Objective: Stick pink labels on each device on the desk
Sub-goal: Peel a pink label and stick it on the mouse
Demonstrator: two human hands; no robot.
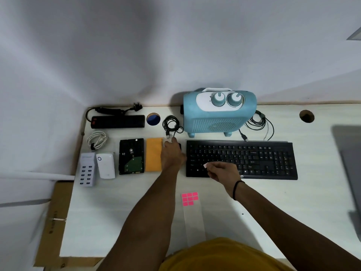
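A strip of backing paper with several pink labels (189, 198) lies on the white desk (121, 208) in front of me. My right hand (220, 171) pinches one peeled label (205, 165) over the lower left of the black keyboard (242, 159). My left hand (172, 153) covers a small dark device, probably a mouse, between the keyboard and an orange pouch (154, 154). Other devices: a blue fan heater (218, 114), a bare hard drive (131, 156), a white plug-in unit (105, 165), a white multi-port USB charger (88, 169), a black power strip (118, 121).
A coiled white cable (97, 139) lies at the left, a black cable coil (172, 124) beside the heater, and more cables (257, 122) at its right. Cable holes (153, 119) (306, 116) pierce the desk. A grey object (349, 163) lies at the right edge. Cardboard (52, 222) lies beside the desk's left edge.
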